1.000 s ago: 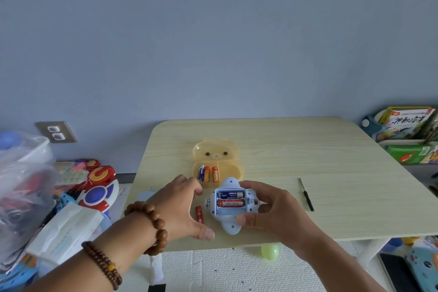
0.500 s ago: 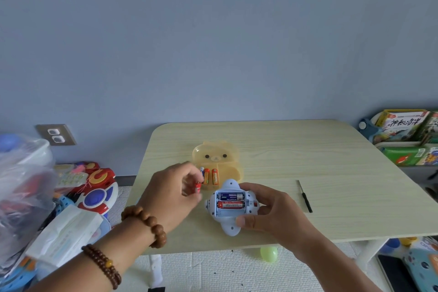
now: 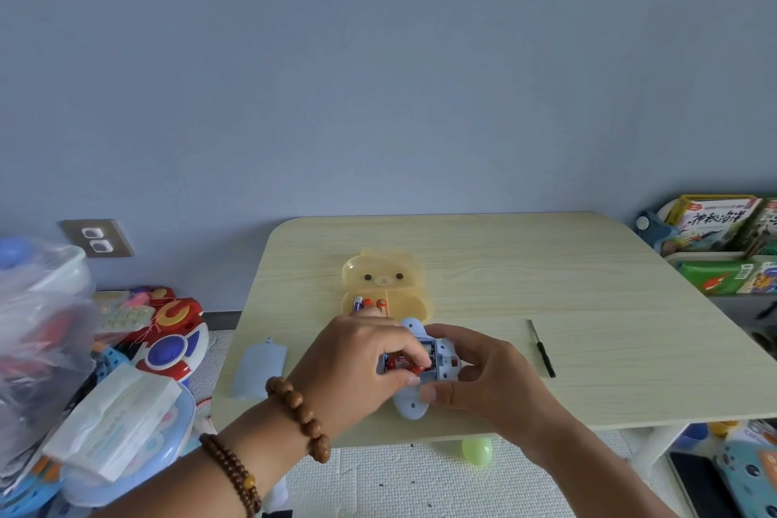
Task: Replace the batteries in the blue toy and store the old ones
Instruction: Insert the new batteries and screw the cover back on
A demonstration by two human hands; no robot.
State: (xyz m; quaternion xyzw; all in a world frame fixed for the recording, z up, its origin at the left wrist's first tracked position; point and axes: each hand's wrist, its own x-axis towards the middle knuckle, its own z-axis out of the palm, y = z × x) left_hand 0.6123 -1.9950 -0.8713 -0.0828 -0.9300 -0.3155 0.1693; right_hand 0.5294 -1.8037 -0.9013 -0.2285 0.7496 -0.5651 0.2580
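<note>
The blue toy [image 3: 414, 400] lies upside down near the table's front edge with its battery bay uncovered. My right hand [image 3: 479, 381] grips its right side. My left hand [image 3: 357, 366] covers the bay and pinches a red battery [image 3: 403, 364] against it with thumb and fingers. Behind the toy, the yellow bear-shaped case [image 3: 384, 286] lies open with three batteries [image 3: 370, 304] in its front half. The pale blue battery cover [image 3: 258, 366] rests flat at the table's left. A small black screwdriver [image 3: 543, 349] lies to the right.
The light wooden table [image 3: 588, 307] stands against a blue wall. Toys, a tissue pack [image 3: 113, 421] and a plastic bag crowd the floor at left. A rack of books [image 3: 714, 240] stands at right. A green ball [image 3: 477, 450] lies under the table edge.
My left hand picked the red battery up off the table, lifted it, then brought it right and down onto the toy's battery bay. My right hand kept hold of the toy.
</note>
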